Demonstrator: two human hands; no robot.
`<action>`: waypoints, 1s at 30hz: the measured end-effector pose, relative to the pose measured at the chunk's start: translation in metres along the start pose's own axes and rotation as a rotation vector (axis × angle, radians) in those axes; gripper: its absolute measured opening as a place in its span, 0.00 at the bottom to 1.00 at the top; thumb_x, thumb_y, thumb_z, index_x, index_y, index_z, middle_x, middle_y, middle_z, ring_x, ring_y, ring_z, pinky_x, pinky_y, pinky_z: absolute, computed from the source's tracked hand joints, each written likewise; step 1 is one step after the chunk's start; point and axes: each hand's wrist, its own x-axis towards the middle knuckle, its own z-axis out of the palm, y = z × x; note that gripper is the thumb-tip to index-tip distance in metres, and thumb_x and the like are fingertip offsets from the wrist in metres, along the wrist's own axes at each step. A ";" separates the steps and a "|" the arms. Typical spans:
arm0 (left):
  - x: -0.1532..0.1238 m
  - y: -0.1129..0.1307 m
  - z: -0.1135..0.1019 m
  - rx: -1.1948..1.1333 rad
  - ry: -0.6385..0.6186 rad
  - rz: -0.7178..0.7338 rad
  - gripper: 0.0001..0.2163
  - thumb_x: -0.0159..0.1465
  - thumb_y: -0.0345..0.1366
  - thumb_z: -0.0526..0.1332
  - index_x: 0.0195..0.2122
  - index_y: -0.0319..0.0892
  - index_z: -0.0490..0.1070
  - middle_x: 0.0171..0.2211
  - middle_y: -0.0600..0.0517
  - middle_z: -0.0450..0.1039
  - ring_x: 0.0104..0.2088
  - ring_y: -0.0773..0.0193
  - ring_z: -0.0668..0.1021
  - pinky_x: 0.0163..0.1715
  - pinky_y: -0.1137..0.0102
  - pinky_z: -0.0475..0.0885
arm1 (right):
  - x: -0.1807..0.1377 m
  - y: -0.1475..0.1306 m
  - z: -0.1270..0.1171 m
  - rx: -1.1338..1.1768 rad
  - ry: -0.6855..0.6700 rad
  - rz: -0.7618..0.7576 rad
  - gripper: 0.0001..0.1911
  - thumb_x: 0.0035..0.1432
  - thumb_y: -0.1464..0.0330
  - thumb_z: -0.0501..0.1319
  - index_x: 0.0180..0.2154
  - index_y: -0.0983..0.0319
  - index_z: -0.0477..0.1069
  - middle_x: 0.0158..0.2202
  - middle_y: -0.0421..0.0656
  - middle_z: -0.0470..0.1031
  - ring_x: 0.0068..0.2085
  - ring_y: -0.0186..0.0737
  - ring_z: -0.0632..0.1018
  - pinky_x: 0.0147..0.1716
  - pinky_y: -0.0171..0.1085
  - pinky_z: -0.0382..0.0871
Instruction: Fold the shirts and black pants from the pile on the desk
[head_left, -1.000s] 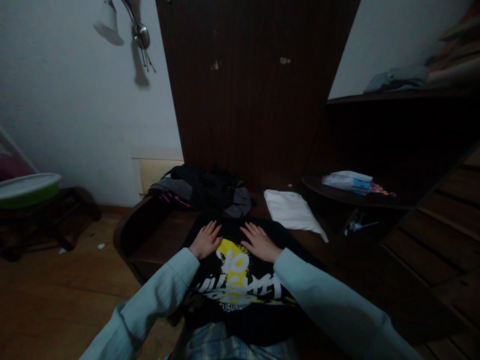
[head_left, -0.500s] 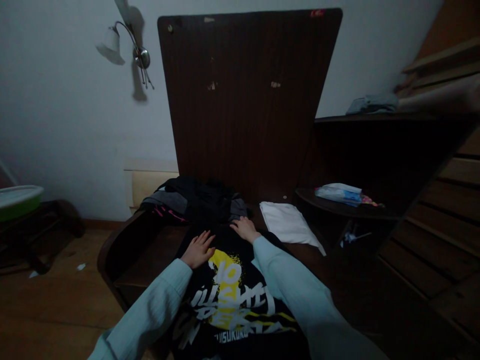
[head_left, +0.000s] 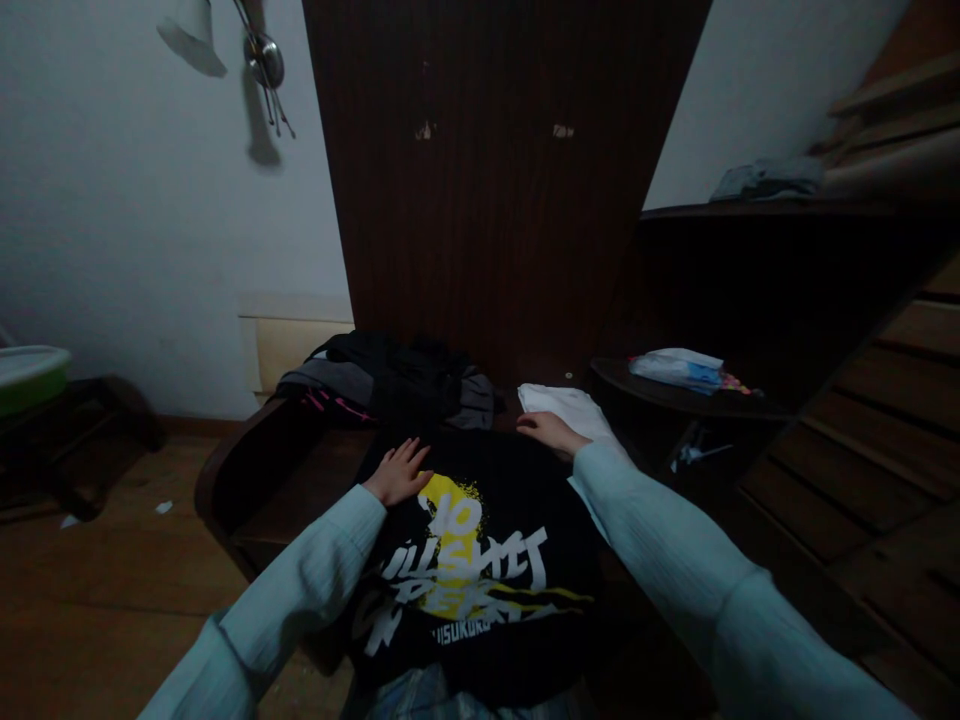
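Note:
A black T-shirt (head_left: 517,500) with white lettering and a yellow print is spread out in front of me, its lower end by blue checked fabric (head_left: 420,695). My left hand (head_left: 400,472) lies on its upper left part, fingers spread and nothing held. Over the shirt's upper right edge is my right hand (head_left: 553,433), fingers stretched to the left and slightly bent, with no object visible in it. Just behind that hand lies a folded white cloth (head_left: 574,402), partly covered by it. Beyond the shirt sits a pile of dark clothes (head_left: 405,380).
A tall dark wooden panel (head_left: 487,220) rises behind the clothes. To the right, a corner shelf (head_left: 675,400) bears a plastic packet (head_left: 679,370). A curved wooden armrest (head_left: 232,460) stands at left; farther left, a green basin (head_left: 34,385) rests on a stool.
My right hand has moved right, from the shirt's top middle to its upper right edge by the white cloth. The left hand stays nearly in place. The view has tilted down.

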 end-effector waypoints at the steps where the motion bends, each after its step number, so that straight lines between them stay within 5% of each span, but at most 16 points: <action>1: 0.001 0.000 0.000 0.002 -0.012 0.002 0.26 0.62 0.46 0.43 0.59 0.38 0.49 0.61 0.41 0.44 0.61 0.53 0.49 0.54 0.54 0.50 | -0.009 0.008 -0.005 0.026 0.006 0.031 0.12 0.54 0.68 0.53 0.36 0.65 0.72 0.37 0.47 0.75 0.38 0.40 0.74 0.37 0.34 0.63; 10: -0.010 -0.017 0.009 0.033 0.116 0.058 0.26 0.62 0.48 0.44 0.58 0.40 0.53 0.61 0.43 0.48 0.60 0.54 0.52 0.54 0.58 0.53 | -0.081 0.034 0.009 0.136 0.061 0.232 0.12 0.42 0.59 0.61 0.24 0.62 0.68 0.23 0.39 0.70 0.26 0.35 0.69 0.25 0.32 0.58; 14: -0.016 -0.028 0.007 0.059 0.115 0.046 0.26 0.61 0.49 0.44 0.58 0.40 0.53 0.60 0.43 0.49 0.60 0.54 0.53 0.54 0.58 0.54 | -0.082 0.030 0.012 0.322 -0.053 0.219 0.13 0.39 0.60 0.62 0.19 0.62 0.62 0.19 0.36 0.64 0.23 0.32 0.65 0.23 0.31 0.56; 20: -0.015 -0.036 0.003 0.048 0.075 0.031 0.27 0.61 0.49 0.44 0.58 0.43 0.52 0.60 0.44 0.49 0.60 0.54 0.53 0.54 0.58 0.54 | -0.062 0.019 -0.009 0.697 0.099 0.320 0.16 0.43 0.56 0.60 0.24 0.63 0.63 0.18 0.35 0.64 0.21 0.30 0.66 0.21 0.30 0.58; 22: -0.014 -0.036 0.001 0.038 0.029 0.015 0.27 0.61 0.50 0.45 0.59 0.42 0.51 0.60 0.43 0.48 0.60 0.53 0.52 0.54 0.58 0.54 | -0.059 0.021 -0.019 0.666 0.044 0.358 0.16 0.41 0.56 0.62 0.22 0.63 0.65 0.17 0.36 0.66 0.20 0.30 0.67 0.20 0.30 0.59; 26: -0.012 -0.032 -0.012 0.042 -0.047 -0.020 0.28 0.60 0.50 0.45 0.58 0.41 0.51 0.60 0.42 0.47 0.59 0.51 0.53 0.53 0.56 0.56 | -0.069 0.035 -0.030 0.642 -0.317 0.391 0.17 0.32 0.58 0.68 0.21 0.64 0.70 0.18 0.39 0.71 0.20 0.33 0.70 0.20 0.31 0.61; 30: -0.002 -0.008 -0.032 0.144 -0.119 -0.076 0.28 0.58 0.50 0.51 0.56 0.38 0.56 0.57 0.37 0.56 0.55 0.46 0.61 0.49 0.55 0.60 | -0.084 0.052 -0.025 0.693 -0.173 0.430 0.17 0.30 0.59 0.68 0.19 0.64 0.67 0.16 0.36 0.68 0.19 0.29 0.67 0.17 0.29 0.58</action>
